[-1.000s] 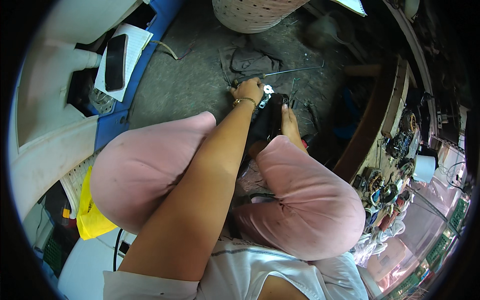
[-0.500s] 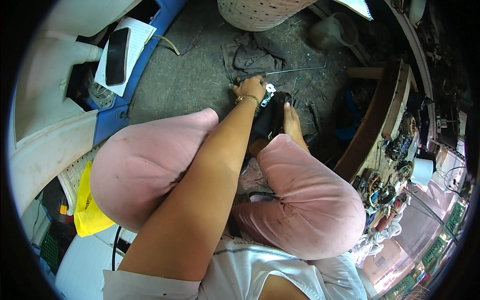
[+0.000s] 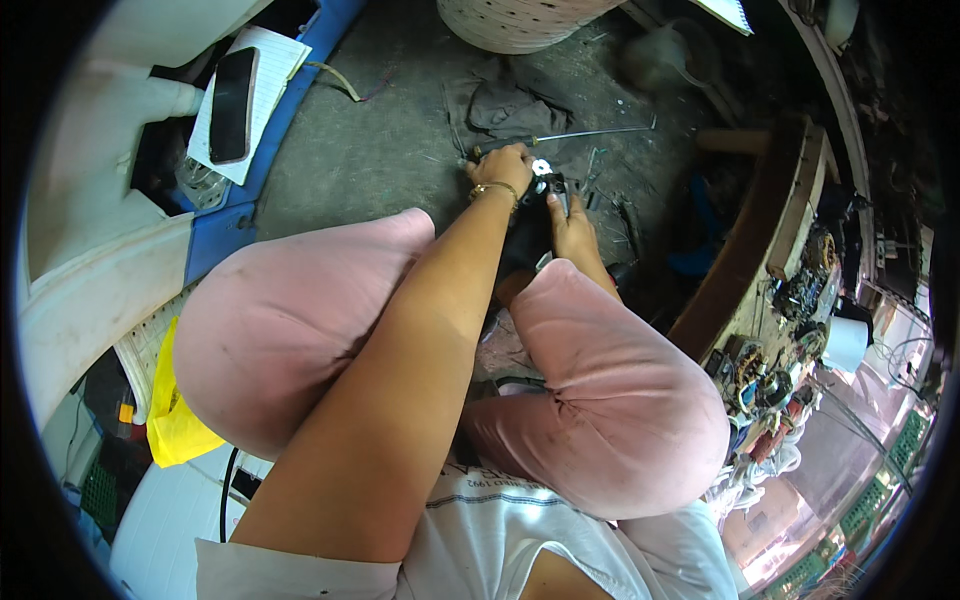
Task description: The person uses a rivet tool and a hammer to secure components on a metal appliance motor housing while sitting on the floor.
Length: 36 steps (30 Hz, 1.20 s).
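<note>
A: Where do we find the hands?

B: Just above the middle of the frame. The left hand [image 3: 503,172] is bent, its fingers curled under — their tips are hidden, so we can't tell whether they pinch anything. The right hand [image 3: 574,232], a little lower and to the right, has its thumb and fingers closed on a small dark piece [image 3: 560,185] with a silvery side.

A: And the bright metal part [image 3: 541,167]?

B: We see it in the upper centre, between the left hand and the dark piece. Whether the two are joined, we can't tell.

A: What do we meet next?

B: Right above the left hand, a tool [image 3: 495,146] with a dark handle and a long thin shaft running right. Over it we have a crumpled dark cloth [image 3: 520,108] on the grey floor [image 3: 320,150]. Below the hands, two knees in pink trousers [image 3: 290,340] fill the centre.

A: Farther out?

B: At the top edge, a pale perforated drum [image 3: 525,25]; in the upper left, a dark phone [image 3: 233,105] lying on lined paper [image 3: 272,72]. We spot a yellow bag [image 3: 178,415] at lower left and, at right, a wooden bench [image 3: 735,250] with jumbled parts [image 3: 770,375] and a white roll [image 3: 845,343].
</note>
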Each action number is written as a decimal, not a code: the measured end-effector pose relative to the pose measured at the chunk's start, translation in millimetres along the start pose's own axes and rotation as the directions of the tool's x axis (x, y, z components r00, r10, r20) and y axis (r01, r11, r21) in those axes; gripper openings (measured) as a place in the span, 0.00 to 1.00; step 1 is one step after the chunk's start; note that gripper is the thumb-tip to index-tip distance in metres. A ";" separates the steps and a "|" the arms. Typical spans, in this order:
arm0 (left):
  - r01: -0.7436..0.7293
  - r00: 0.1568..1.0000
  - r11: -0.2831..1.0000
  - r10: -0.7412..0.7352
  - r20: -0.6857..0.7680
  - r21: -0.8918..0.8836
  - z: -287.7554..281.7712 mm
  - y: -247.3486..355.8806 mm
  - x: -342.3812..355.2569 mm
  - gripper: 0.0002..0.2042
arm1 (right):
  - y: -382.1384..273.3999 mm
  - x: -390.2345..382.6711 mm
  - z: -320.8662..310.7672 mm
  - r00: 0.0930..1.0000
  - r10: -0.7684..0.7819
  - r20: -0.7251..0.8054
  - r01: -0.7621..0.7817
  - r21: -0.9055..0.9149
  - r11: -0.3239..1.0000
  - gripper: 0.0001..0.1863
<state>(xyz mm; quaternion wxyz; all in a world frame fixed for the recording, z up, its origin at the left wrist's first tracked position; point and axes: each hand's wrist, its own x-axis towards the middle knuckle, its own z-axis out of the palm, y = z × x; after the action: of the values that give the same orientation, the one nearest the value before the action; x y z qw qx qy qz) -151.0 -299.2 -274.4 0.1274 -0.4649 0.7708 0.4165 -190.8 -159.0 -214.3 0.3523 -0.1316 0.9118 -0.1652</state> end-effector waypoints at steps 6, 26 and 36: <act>-0.027 0.999 1.000 0.027 0.033 0.000 0.3 2.2 -12.2 0.16 | 28.3 19.0 12.6 0.995 -0.035 -0.092 0.047 0.131 0.990 0.39; 0.227 0.625 0.920 0.115 0.772 -0.321 44.4 6.2 -101.4 0.40 | 29.8 38.5 4.1 0.992 0.046 0.120 -0.059 0.103 0.993 0.49; 0.302 0.746 0.950 -0.182 0.641 -0.081 58.7 8.8 -90.7 0.52 | 14.5 17.2 -0.6 0.998 0.069 -0.001 -0.068 0.051 0.996 0.44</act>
<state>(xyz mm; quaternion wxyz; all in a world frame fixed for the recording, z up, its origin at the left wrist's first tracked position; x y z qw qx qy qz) -120.9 -197.2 -253.3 0.3865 -0.4059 0.5766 0.5945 -205.3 -151.8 -229.9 0.3596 -0.0909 0.9117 -0.1767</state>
